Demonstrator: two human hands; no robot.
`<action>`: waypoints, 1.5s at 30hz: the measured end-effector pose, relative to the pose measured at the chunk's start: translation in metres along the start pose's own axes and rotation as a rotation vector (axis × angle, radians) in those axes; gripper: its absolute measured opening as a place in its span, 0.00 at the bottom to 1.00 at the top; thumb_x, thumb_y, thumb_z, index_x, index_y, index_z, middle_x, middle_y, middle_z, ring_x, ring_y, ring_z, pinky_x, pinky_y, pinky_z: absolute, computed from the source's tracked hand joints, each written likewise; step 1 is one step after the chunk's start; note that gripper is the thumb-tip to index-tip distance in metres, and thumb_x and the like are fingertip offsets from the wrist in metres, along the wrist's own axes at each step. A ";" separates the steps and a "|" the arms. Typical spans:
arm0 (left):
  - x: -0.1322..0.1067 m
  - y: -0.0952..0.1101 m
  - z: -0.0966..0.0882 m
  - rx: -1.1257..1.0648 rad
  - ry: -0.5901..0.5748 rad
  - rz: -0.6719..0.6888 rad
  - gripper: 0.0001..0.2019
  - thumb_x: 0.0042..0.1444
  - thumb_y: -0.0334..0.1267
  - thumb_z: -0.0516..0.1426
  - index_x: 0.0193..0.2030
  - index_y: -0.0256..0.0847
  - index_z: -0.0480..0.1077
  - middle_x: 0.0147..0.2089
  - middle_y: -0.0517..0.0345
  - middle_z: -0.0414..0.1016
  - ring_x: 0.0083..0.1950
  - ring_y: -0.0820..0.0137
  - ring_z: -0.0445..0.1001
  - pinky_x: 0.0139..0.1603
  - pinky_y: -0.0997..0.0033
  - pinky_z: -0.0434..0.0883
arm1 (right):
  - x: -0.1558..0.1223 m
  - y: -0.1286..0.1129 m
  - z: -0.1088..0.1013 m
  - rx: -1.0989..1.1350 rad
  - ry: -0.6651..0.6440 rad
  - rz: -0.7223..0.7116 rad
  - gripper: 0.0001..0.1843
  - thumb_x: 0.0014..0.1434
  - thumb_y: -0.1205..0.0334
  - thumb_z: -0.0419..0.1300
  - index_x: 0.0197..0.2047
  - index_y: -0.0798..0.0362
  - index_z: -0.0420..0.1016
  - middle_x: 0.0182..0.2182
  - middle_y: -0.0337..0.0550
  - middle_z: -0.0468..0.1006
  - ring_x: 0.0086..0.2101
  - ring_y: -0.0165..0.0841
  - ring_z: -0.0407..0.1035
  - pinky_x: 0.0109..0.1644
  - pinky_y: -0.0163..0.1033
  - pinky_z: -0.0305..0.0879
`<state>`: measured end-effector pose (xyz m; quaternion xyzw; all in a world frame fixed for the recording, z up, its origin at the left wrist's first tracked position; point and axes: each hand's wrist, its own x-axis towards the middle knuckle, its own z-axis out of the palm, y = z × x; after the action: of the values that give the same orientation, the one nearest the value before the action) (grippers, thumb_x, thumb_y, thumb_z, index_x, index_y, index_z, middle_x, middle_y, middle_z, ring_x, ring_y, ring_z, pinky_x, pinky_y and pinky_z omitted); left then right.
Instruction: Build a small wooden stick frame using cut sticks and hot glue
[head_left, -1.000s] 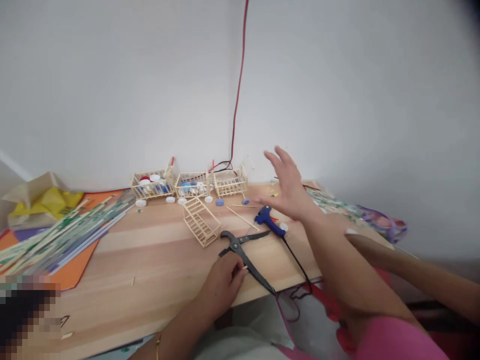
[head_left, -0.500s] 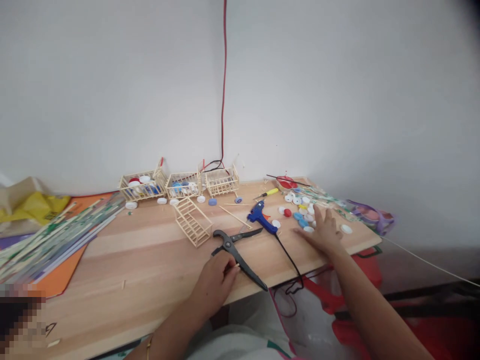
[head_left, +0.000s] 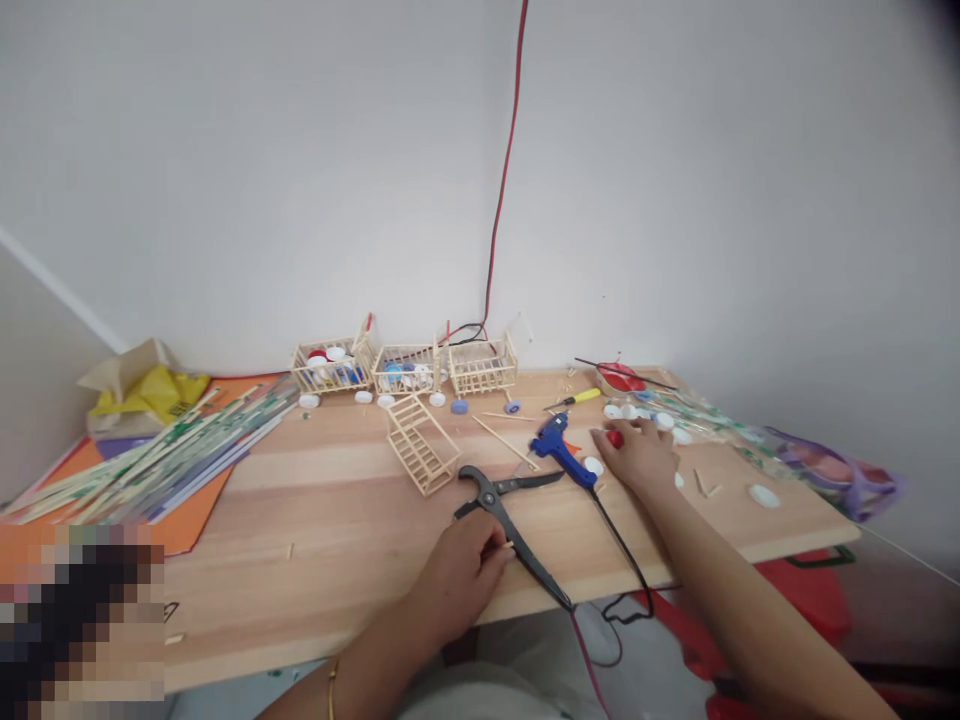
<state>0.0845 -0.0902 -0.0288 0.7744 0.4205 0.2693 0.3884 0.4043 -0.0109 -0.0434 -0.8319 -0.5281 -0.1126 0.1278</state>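
Moved: right hand (head_left: 637, 455) shifted toward the glue gun (head_left: 566, 455), now over the caps (head_left: 664, 421); left hand (head_left: 466, 570) same place by the pliers (head_left: 489, 495).
Left fingers: narrow, pinching a stick piece (head_left: 510, 545), exposed tip pointing right, beside 1 pliers handle.
Right fingers: curled, partly spread at the red cap (head_left: 614, 439); can't tell if gripped.
Pliers: jaws left, 2 handles splayed right.
Between hands: glue gun, handle slanting right and nearer; black cord (head_left: 619, 541) running to near edge.
Farther: stick frame (head_left: 422, 446), long axis slanting near-right; 3 carts (head_left: 480, 372) along the wall.
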 end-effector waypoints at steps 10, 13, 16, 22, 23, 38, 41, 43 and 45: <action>-0.001 -0.003 0.001 -0.001 0.006 0.029 0.04 0.54 0.33 0.53 0.29 0.40 0.61 0.31 0.59 0.67 0.33 0.70 0.64 0.34 0.71 0.58 | 0.007 0.018 -0.009 -0.057 0.002 -0.255 0.18 0.62 0.56 0.48 0.51 0.51 0.68 0.41 0.52 0.70 0.37 0.40 0.66 0.31 0.39 0.59; -0.002 -0.001 0.001 0.000 0.008 0.024 0.04 0.53 0.33 0.53 0.29 0.40 0.61 0.31 0.59 0.67 0.33 0.70 0.64 0.34 0.71 0.58 | 0.008 0.022 -0.008 -0.037 0.015 -0.266 0.17 0.61 0.58 0.49 0.51 0.52 0.69 0.43 0.52 0.70 0.38 0.40 0.67 0.34 0.40 0.61; -0.002 0.000 0.001 -0.001 0.005 0.012 0.03 0.53 0.32 0.53 0.29 0.40 0.62 0.30 0.59 0.67 0.33 0.70 0.64 0.34 0.71 0.58 | 0.015 0.011 -0.022 0.035 0.103 -0.244 0.17 0.59 0.59 0.51 0.49 0.54 0.69 0.42 0.53 0.71 0.40 0.40 0.67 0.39 0.41 0.63; -0.002 -0.002 0.003 0.006 0.009 0.023 0.02 0.53 0.31 0.53 0.29 0.40 0.63 0.30 0.59 0.67 0.33 0.70 0.64 0.34 0.72 0.57 | 0.046 -0.095 -0.111 0.473 0.512 -0.509 0.11 0.55 0.57 0.56 0.41 0.51 0.71 0.38 0.48 0.75 0.41 0.40 0.68 0.47 0.45 0.63; -0.002 -0.002 0.003 0.007 0.014 0.020 0.02 0.53 0.31 0.53 0.30 0.40 0.63 0.30 0.59 0.67 0.33 0.70 0.63 0.33 0.72 0.57 | 0.051 -0.123 -0.127 0.559 0.532 -0.598 0.11 0.54 0.58 0.57 0.41 0.51 0.71 0.38 0.46 0.75 0.41 0.38 0.68 0.48 0.44 0.63; -0.001 -0.005 0.003 -0.044 0.018 0.059 0.05 0.52 0.31 0.54 0.28 0.39 0.61 0.30 0.60 0.66 0.33 0.72 0.63 0.33 0.72 0.57 | 0.075 -0.359 -0.086 0.457 -0.034 -0.680 0.15 0.57 0.61 0.48 0.47 0.55 0.64 0.39 0.47 0.74 0.39 0.36 0.68 0.43 0.40 0.64; -0.002 -0.003 0.003 -0.035 -0.001 0.069 0.05 0.52 0.30 0.54 0.28 0.39 0.60 0.30 0.59 0.66 0.33 0.71 0.63 0.33 0.72 0.57 | 0.067 -0.358 -0.081 0.356 -0.102 -0.755 0.15 0.54 0.61 0.52 0.45 0.54 0.67 0.40 0.48 0.75 0.40 0.39 0.69 0.43 0.41 0.64; -0.002 -0.003 0.002 -0.029 -0.007 0.072 0.05 0.52 0.30 0.54 0.28 0.39 0.60 0.31 0.59 0.67 0.34 0.71 0.63 0.33 0.72 0.57 | 0.064 -0.357 -0.079 0.283 -0.156 -0.805 0.15 0.52 0.58 0.56 0.44 0.53 0.69 0.41 0.49 0.76 0.40 0.40 0.69 0.43 0.41 0.64; -0.003 -0.003 0.002 -0.025 -0.008 0.069 0.05 0.52 0.30 0.54 0.28 0.39 0.60 0.31 0.59 0.67 0.34 0.71 0.63 0.34 0.72 0.57 | 0.063 -0.357 -0.079 0.220 -0.198 -0.839 0.16 0.51 0.55 0.57 0.42 0.52 0.71 0.42 0.50 0.75 0.40 0.40 0.69 0.43 0.41 0.64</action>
<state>0.0835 -0.0924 -0.0325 0.7846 0.3886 0.2849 0.3903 0.1028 0.1625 0.0848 -0.5337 -0.8386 -0.0174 0.1076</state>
